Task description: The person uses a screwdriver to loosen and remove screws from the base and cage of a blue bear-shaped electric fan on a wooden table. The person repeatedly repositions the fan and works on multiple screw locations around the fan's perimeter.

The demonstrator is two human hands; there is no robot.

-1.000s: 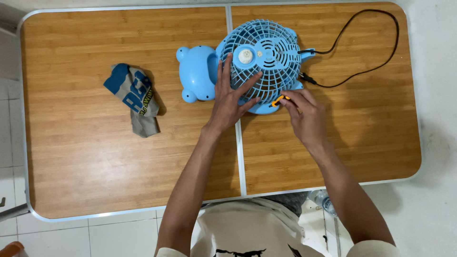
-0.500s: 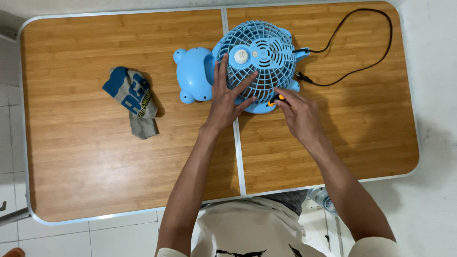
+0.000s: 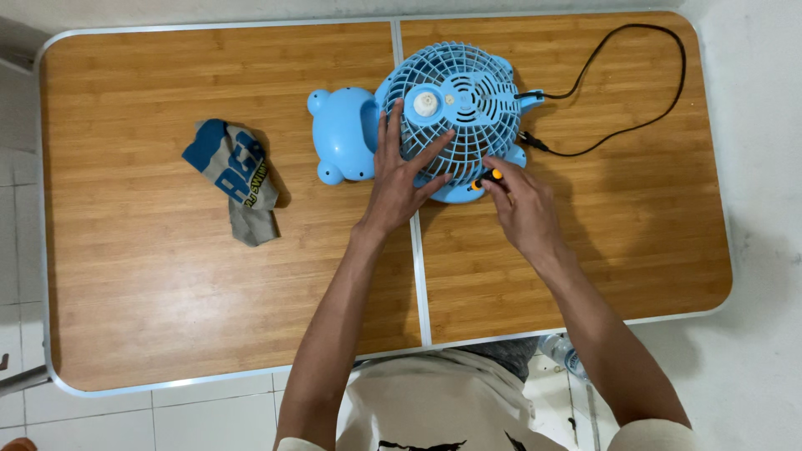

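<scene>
A small light-blue fan [image 3: 468, 100] lies on its back on the wooden folding table [image 3: 167, 276], grille facing up, with its bear-shaped base [image 3: 341, 135] to the left. My left hand [image 3: 401, 179] rests flat on the grille's near-left side, fingers spread. My right hand [image 3: 522, 209] grips a small screwdriver [image 3: 484, 178] with an orange-and-black handle, its tip at the grille's lower rim.
A black power cord [image 3: 635, 92] loops from the fan's right side across the table's far right corner. A crumpled blue, grey and white cloth [image 3: 234, 175] lies on the left half. A metal seam [image 3: 415, 250] divides the tabletop. White floor tiles surround the table.
The view has shifted slightly. Both hands stay on the fan in about the same places; the right hand with the screwdriver has edged a little along the rim.
</scene>
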